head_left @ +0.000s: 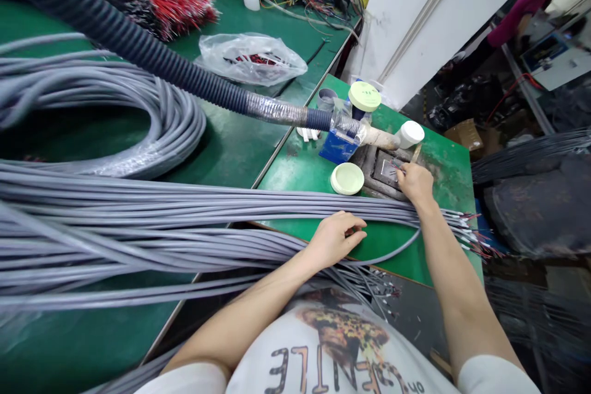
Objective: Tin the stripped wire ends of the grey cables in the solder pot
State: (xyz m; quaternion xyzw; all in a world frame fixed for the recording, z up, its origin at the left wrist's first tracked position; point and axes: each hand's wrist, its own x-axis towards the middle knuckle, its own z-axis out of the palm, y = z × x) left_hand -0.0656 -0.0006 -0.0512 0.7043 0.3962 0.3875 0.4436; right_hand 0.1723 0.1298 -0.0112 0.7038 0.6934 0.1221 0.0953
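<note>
On the green-topped workbench [443, 166], a thick bundle of grey round cables [194, 209] is laid across. The left hand [336, 239] is half closed around some strands of this bundle. The right hand [415, 184] is held narrow, and thin wires [392, 164] are pinched by it above a dark square recess [386, 172] in a stained plate. Stripped cable ends [464, 228] are seen just beyond this hand. A ribbed dark hose [106, 24], wrapped with shiny foil tape [277, 109], is joined to a white plastic fitting [410, 134]. A pale green round lid [347, 178] is lying nearby. Printed letters on a white shirt [323, 345] are seen upside down and cannot be read surely.
</note>
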